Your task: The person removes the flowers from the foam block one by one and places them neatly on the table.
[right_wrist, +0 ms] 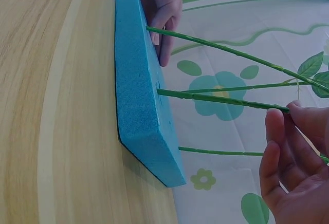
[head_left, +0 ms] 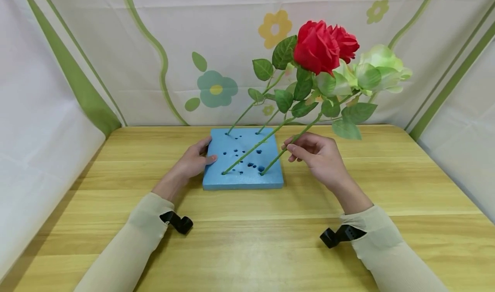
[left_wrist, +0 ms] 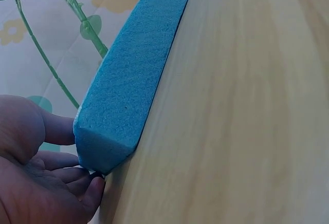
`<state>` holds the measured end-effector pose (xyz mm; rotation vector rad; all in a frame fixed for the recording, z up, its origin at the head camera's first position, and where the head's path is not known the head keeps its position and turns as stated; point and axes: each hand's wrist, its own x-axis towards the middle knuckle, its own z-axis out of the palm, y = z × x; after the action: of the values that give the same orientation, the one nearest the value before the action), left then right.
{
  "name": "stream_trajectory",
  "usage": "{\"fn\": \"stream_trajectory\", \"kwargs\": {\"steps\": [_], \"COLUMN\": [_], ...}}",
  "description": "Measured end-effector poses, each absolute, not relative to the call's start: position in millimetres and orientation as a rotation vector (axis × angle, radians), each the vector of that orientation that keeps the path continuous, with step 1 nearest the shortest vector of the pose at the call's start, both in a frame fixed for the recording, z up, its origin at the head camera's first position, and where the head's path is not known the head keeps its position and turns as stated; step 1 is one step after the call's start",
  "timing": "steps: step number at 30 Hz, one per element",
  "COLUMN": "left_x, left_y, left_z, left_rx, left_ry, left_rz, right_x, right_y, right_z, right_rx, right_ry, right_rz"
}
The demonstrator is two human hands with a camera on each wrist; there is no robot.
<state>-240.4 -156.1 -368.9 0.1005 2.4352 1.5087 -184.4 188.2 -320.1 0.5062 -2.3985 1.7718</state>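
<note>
A blue foam block (head_left: 214, 177) dotted with holes lies flat on the table, several artificial rose stems standing in it at a slant. My left hand (head_left: 191, 161) grips its left edge, thumb on the top face and fingers against the side, as the left wrist view shows around the block's corner. With thumb and fingertips my right hand (head_left: 321, 159) pinches the front-right rose stem (head_left: 275, 159), whose lower end sits in a hole. Red roses (head_left: 317, 47) and pale green roses (head_left: 380, 71) overlap at the top, leaning right, with green leaves (head_left: 357, 113) below them.
Around the block spreads a wood-grain table (head_left: 239, 240). Behind it hangs a white curtain (head_left: 154, 81) with printed flowers, and white cloth also walls both sides. A small black camera sits on each sleeve cuff.
</note>
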Motion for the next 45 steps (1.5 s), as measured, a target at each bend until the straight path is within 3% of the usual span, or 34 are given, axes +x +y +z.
{"fn": "stream_trajectory", "kwargs": {"steps": [45], "left_x": [-237.8], "left_y": [-157.5], "left_z": [-368.4], "left_rx": [0.111], "left_ry": [2.432], "left_rz": [1.5], "right_x": [-188.0], "right_y": [206.8], "right_z": [-310.1], "right_rx": [0.332], "right_ry": [-2.107], "right_rz": [1.956]}}
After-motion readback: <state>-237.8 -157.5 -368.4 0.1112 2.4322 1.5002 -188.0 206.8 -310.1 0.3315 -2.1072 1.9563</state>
